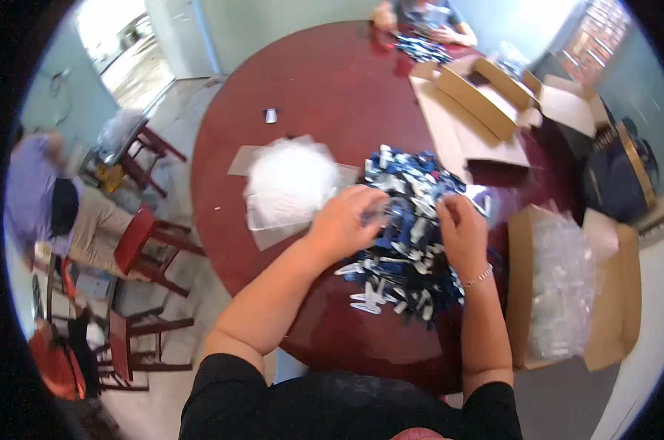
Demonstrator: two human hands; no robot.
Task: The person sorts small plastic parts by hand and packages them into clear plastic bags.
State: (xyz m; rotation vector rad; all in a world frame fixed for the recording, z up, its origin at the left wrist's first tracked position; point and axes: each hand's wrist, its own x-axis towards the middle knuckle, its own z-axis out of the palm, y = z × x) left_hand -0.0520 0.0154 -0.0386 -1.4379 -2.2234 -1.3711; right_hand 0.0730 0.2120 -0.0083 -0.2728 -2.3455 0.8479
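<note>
A heap of small clips (413, 249) in blue, black and white spreads over the round table in front of me. My left hand (349, 222) is at the heap's left edge, fingers closed on a small clear plastic bag (377, 212), which is blurred. Over the right side of the heap is my right hand (464, 236), a bracelet on its wrist. Its thumb and fingers are pinched together, and what is between them is too small to make out. Left of my left hand lies a stack of clear plastic bags (288, 183).
The dark red table (317, 81) also bears a small pale object (271, 116) and opened cardboard boxes (486, 99). Right of me, a carton (520, 286) holds clear bags. Across the table a person (438, 26) handles another pile (422, 49). Another person (46, 194) sits at left near stools (145, 238).
</note>
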